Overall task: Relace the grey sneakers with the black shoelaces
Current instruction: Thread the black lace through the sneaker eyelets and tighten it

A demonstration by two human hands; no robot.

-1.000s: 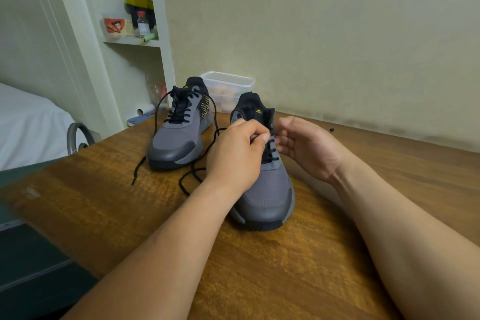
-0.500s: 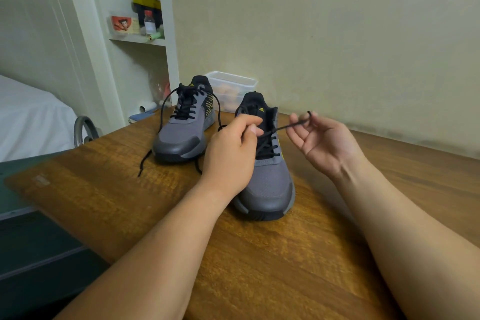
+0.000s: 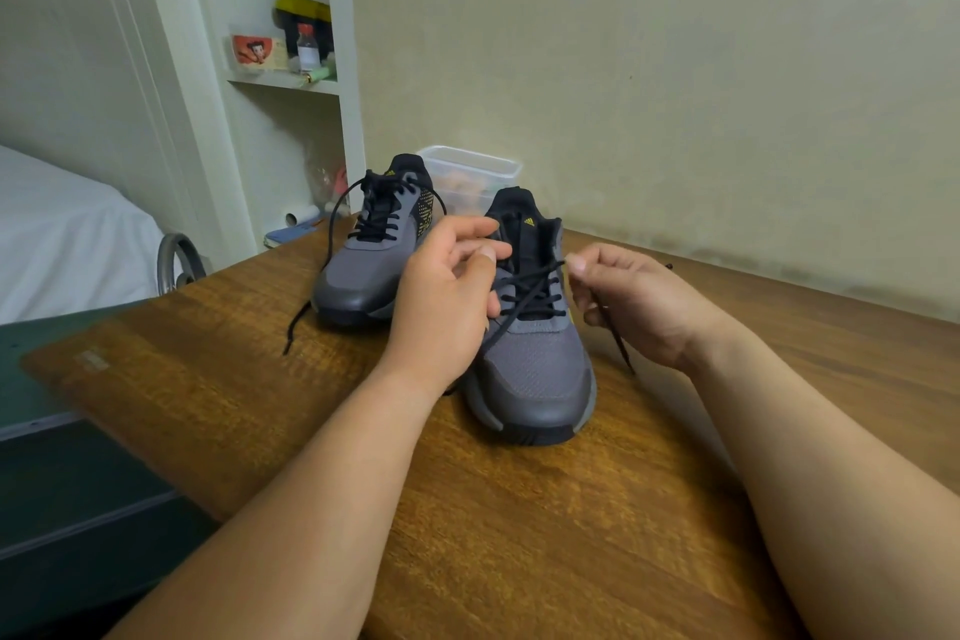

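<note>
Right hand point(image 3: 639, 307) lowered toward sneaker point(image 3: 535, 379) | left hand point(image 3: 441, 296) and right pinch its shoelace point(image 3: 530, 274) | table edge point(image 3: 119, 421) well left

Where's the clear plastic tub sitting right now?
Head view, centre: the clear plastic tub sits at the back of the wooden table, against the wall, just behind the far sneaker and the near sneaker.

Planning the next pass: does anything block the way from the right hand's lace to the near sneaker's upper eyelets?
Nothing visible on the right side: the right hand pinches the black lace right beside the near sneaker. The left hand covers its left eyelets. The other sneaker stands farther back.
</note>
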